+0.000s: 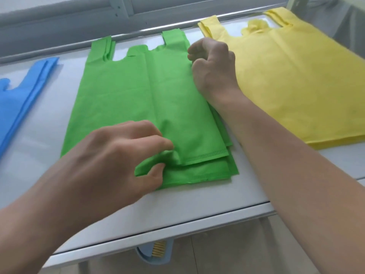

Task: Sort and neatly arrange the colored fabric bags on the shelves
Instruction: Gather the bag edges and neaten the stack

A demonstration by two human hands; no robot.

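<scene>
A stack of green fabric bags (138, 99) lies flat in the middle of the white shelf (246, 186), handles pointing away from me. My left hand (118, 155) pinches the near bottom edge of the top green bag between thumb and fingers, bunching the fabric. My right hand (213, 64) has its fingers curled at the green stack's far right edge, by the handle, and appears to grip that edge. A stack of yellow bags (296, 80) lies to the right. A blue bag (17, 99) lies at the left edge, partly out of view.
The shelf's front edge runs across below my arms, with the floor beneath. A pale blue container with a yellow item (156, 252) peeks out under the shelf. A grey metal rail (79, 26) runs along the back.
</scene>
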